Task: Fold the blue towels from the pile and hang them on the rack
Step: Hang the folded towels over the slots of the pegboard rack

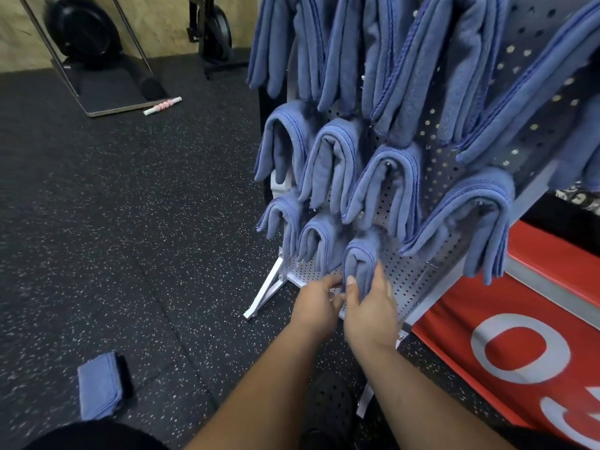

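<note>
Blue towel (360, 261) hangs at the rack's (407, 285) bottom edge, soft and light. My right hand (370, 308) pinches its hanging ends; my left hand (319, 302) touches beside, whether gripping I cannot tell.

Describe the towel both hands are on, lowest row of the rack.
The blue towel is soft, fleecy cloth with a stitched hem, folded into layers and draped in an arch, lowest row, third from left on the white perforated rack. The right hand pinches its hanging end; the left hand touches its lower left edge.
</note>
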